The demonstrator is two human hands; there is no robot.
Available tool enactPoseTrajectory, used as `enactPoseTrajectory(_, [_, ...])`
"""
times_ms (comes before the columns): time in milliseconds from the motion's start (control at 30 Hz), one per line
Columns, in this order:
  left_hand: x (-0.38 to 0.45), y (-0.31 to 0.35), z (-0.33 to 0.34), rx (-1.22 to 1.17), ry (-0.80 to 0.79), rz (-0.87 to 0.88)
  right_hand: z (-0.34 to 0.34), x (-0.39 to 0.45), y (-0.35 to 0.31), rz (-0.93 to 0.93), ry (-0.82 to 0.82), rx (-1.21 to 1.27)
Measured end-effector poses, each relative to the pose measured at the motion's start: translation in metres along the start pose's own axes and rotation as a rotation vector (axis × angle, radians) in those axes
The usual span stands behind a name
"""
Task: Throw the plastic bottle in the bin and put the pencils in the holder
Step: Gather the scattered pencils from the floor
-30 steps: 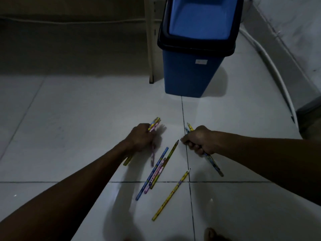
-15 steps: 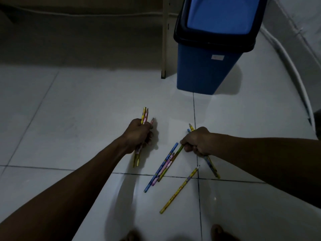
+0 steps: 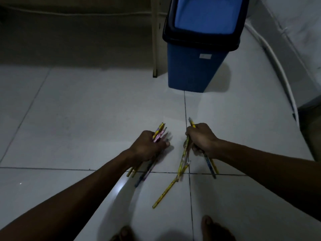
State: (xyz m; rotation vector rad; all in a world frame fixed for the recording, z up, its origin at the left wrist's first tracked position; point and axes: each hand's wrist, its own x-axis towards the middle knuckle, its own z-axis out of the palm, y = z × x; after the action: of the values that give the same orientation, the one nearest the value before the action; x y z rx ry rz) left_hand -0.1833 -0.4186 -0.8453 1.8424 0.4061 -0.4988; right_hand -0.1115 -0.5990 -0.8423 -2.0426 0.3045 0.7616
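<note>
A: Pencils, where are they?

B: From the head view, some are in each hand. The left hand [image 3: 147, 146] has its grip shut tight on a bunch of pencils [image 3: 159, 133]. Their tips stick out past the fingers, toward the bin [image 3: 196, 70].

A: And the other hand?

B: The right hand [image 3: 202, 140] has its grip shut on more pencils [image 3: 211, 166]. One tip pokes up above the hand and the long ends hang down to the floor [image 3: 86, 119].

A: Are any left down there?

B: Yes. A yellow pencil [image 3: 165, 193] lies on the white tiles between the two arms, near the feet at the bottom edge. A few blurry ones just under the hands may be on the floor or half lifted. I cannot tell which.

A: Why hold them in bunches?

B: I think it saves trips. Both hands scoop up many at once, low to the floor.

A: Where is the holder?

B: I cannot see one. The blue bin with the black rim stands ahead, well apart from the hands, beside a thin pale post [image 3: 155, 40]. I see no bottle either, so it may be in the bin already.

A: What comes next?

B: My guess is the yellow pencil needs picking up, then all go to the holder.
</note>
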Motion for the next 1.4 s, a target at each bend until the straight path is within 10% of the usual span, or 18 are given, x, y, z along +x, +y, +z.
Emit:
enactPoseTrajectory(633, [0.008, -0.009, 0.083, 0.718, -0.12, 0.06, -0.028, 0.002, 0.047, 0.229, 0.059, 0.71])
enactPoseTrajectory(1000, [0.023, 0.05, 0.047, -0.303, -0.004, -0.116, -0.012, -0.013, 0.048, 0.091, -0.148, 0.699])
enactPoseTrajectory(1400, [0.026, 0.054, 0.034, -0.356, 0.068, -0.113, -0.005, -0.019, 0.026, -0.089, -0.186, 0.605])
